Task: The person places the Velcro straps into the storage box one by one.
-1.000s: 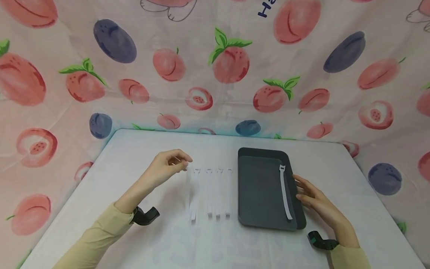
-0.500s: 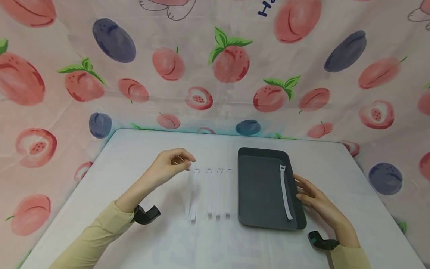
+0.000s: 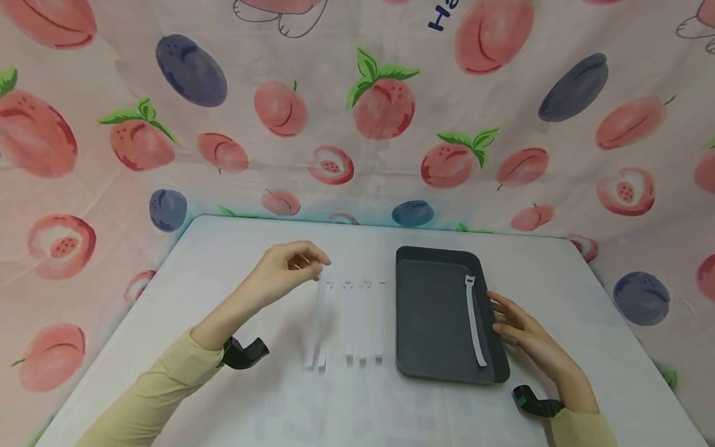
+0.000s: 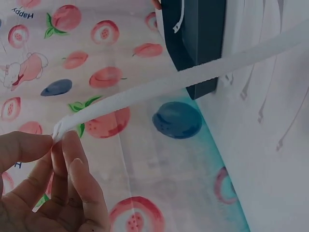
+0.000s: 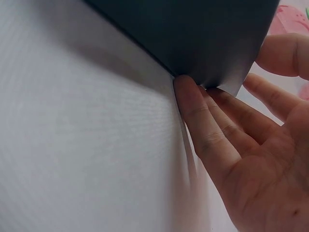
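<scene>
My left hand point(image 3: 296, 264) pinches the slotted end of a white hook-and-loop cable tie point(image 4: 145, 92) between thumb and fingertips. In the left wrist view, the tie stretches from the fingertips towards the upper right. Several similar white ties point(image 3: 363, 323) lie side by side on the table, just right of the held one. Another white tie point(image 3: 473, 320) lies lengthwise in a dark grey rectangular tray point(image 3: 430, 310), near its right wall. My right hand point(image 3: 527, 335) rests its fairly straight fingers against the tray's right outer side; the right wrist view shows fingertips point(image 5: 187, 89) at its lower edge.
A white cloth covers the table point(image 3: 357, 410). Behind it and at both sides hangs a curtain point(image 3: 223, 74) printed with peaches and blue fruit. Each wrist carries a black camera mount, such as the left one point(image 3: 242, 354).
My left hand has shifted slightly right and up, carrying the upper end of the pinched tie with it. The right hand and the tray have stayed in place.
</scene>
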`<state>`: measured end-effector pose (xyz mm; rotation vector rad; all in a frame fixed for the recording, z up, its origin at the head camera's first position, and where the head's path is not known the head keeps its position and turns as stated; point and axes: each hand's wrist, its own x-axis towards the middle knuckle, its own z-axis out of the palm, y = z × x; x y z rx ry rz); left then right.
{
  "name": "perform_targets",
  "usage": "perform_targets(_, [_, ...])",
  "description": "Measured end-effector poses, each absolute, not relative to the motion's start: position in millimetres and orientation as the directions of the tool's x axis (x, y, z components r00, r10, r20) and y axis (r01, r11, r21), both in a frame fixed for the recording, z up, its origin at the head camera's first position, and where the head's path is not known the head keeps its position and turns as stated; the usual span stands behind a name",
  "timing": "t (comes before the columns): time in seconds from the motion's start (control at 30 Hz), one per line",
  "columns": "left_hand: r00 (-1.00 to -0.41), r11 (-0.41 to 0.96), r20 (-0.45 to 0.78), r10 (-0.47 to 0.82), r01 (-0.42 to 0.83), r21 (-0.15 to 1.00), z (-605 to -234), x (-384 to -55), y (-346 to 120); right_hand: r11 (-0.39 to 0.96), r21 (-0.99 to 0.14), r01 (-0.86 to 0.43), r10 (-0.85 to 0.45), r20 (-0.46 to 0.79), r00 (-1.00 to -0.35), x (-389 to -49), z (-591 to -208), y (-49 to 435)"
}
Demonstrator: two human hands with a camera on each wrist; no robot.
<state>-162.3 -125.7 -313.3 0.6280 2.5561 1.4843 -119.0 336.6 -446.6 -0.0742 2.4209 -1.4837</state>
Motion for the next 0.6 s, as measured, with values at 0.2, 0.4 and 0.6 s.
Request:
perform_targets(0.2, [-0.903,0.434,0.099,0.417,0.293,0.852,-304.9,-161.0,-120.0,0.463,-0.879,0.115,-0.202,-0.230,-0.952,-118.3,-445.6,337.6])
perform_targets(0.4, [-0.892,0.424,0.120,0.435,0.321,0.847,-294.8,-159.0,-111.1,0.464,-0.879,0.112,-0.202,-0.228,-0.952,-117.8,-446.7,337.9])
perform_targets(0.6, [-0.872,0.372,0.114,0.477,0.318,0.872,-288.2,-157.3,-98.7,0.460,-0.881,0.111,-0.203,-0.226,-0.953,-118.0,-446.9,337.2])
